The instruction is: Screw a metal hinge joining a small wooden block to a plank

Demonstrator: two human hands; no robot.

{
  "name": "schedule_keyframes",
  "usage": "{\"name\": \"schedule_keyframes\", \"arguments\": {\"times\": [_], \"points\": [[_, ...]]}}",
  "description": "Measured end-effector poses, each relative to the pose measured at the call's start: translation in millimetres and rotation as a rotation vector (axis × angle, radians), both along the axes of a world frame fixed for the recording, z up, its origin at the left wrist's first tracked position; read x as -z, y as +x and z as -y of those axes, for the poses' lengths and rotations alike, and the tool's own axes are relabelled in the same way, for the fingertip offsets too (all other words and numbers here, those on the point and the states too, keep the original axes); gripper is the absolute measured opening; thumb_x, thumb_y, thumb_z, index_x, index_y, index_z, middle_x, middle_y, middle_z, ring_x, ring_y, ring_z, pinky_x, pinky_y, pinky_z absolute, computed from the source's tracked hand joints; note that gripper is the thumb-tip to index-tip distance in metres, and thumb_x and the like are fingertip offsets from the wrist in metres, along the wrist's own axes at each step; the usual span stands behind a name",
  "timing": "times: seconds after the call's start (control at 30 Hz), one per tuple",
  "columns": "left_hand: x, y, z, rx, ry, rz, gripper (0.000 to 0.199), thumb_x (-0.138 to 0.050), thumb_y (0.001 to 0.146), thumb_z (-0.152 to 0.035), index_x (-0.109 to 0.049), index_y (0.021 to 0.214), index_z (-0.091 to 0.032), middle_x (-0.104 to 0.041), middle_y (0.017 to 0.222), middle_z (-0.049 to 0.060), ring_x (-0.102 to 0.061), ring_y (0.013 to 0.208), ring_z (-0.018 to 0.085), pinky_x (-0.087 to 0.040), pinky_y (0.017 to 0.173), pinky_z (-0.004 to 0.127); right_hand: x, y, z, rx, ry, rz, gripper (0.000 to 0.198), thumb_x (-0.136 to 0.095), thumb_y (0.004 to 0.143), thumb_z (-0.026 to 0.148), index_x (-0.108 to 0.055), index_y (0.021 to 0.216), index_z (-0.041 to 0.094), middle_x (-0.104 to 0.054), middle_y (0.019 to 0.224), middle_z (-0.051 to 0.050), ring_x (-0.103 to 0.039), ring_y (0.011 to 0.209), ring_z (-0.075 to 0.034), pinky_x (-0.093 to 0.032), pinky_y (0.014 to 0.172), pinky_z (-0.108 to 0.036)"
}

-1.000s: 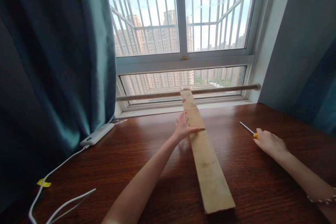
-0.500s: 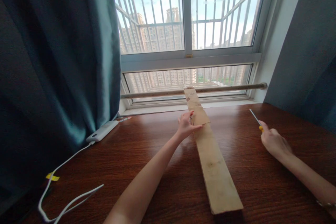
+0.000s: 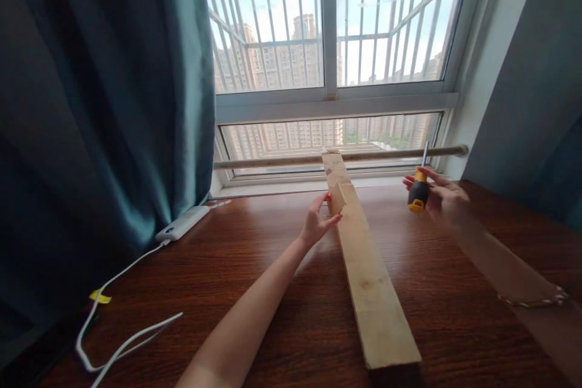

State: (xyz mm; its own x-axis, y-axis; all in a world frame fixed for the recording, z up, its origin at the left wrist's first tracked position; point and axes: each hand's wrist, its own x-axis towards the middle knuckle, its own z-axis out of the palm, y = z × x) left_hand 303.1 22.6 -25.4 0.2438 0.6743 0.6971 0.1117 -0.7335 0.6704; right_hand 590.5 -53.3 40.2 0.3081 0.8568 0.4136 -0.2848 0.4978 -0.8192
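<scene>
A long pale wooden plank (image 3: 370, 282) runs away from me across the table, its far end resting by the window rail. On its far half, my left hand (image 3: 314, 223) grips a small thin tan piece (image 3: 337, 199), wood or cardboard, between thumb and fingers; the piece is tilted up from the plank. A thin nail-like line shows by the thumb, too small to be sure of. To the right of the plank, my right hand (image 3: 448, 197) holds a screwdriver (image 3: 418, 193) by its yellow and black handle, shaft pointing up, in the air above the table.
Dark brown wooden table (image 3: 254, 254) under everything. At left lie a white power bank (image 3: 182, 224), a white cable (image 3: 119, 267) and a yellow tag (image 3: 100, 297), beside a blue curtain (image 3: 182, 103). A metal rail (image 3: 277, 161) crosses before the barred window.
My right hand has turned the screwdriver upright and brought it left and up, nearer the plank. My left hand has tilted the small piece up from lying flat. The view has shifted slightly.
</scene>
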Motion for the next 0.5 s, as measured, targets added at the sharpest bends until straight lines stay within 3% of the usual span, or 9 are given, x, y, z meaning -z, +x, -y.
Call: {"name": "schedule_keyframes", "arguments": {"times": [0.1,0.23,0.33,0.43,0.5], "points": [[2.3,-3,2,0.056,-0.040,0.029,0.061,-0.069,0.066,-0.027,-0.046,0.123,-0.019,-0.052,0.121,0.011,-0.049,0.111,0.025,-0.036,0.095,0.040,-35,-37,-8,-0.103,0.164,-0.057,0.059,-0.064,0.052,0.004,-0.056,0.106,0.027,-0.066,0.087,0.002,-0.063,0.091,-0.015,-0.048,0.090,-0.031],[2.2,0,11,0.164,-0.150,0.188,0.045,-0.061,0.073,-0.029,-0.053,0.116,-0.017,-0.055,0.119,0.011,-0.049,0.111,0.025,-0.037,0.095,0.039,-60,-73,-18,-0.075,0.190,-0.223,0.043,-0.072,0.056,0.012,-0.058,0.093,0.028,-0.059,0.072,0.010,-0.059,0.065,-0.005,-0.051,0.082,-0.027],[4.0,3,19,0.205,-0.241,0.294,0.037,-0.057,0.074,-0.032,-0.057,0.109,-0.017,-0.060,0.111,0.009,-0.051,0.110,0.025,-0.035,0.097,0.038,-65,-85,-21,-0.005,0.107,-0.280,0.028,-0.074,0.062,0.033,-0.059,0.084,0.024,-0.051,0.058,0.010,-0.049,0.046,-0.003,-0.054,0.059,-0.022],[11.2,6,23,0.182,-0.362,0.400,0.041,-0.057,0.072,-0.033,-0.057,0.109,-0.017,-0.061,0.111,0.008,-0.050,0.111,0.025,-0.035,0.097,0.036,-62,-89,-20,0.075,0.064,-0.233,0.032,-0.069,0.064,0.047,-0.062,0.076,0.018,-0.037,0.043,0.011,-0.036,0.034,-0.002,-0.043,0.038,-0.015],[16.3,9,24,0.178,-0.426,0.476,0.042,-0.054,0.072,-0.032,-0.056,0.112,-0.017,-0.059,0.116,0.007,-0.047,0.115,0.025,-0.033,0.099,0.036,-57,-90,-18,0.136,0.048,-0.180,0.036,-0.068,0.064,0.050,-0.064,0.068,0.015,-0.038,0.040,0.009,-0.034,0.033,-0.002,-0.038,0.034,-0.014]]}}
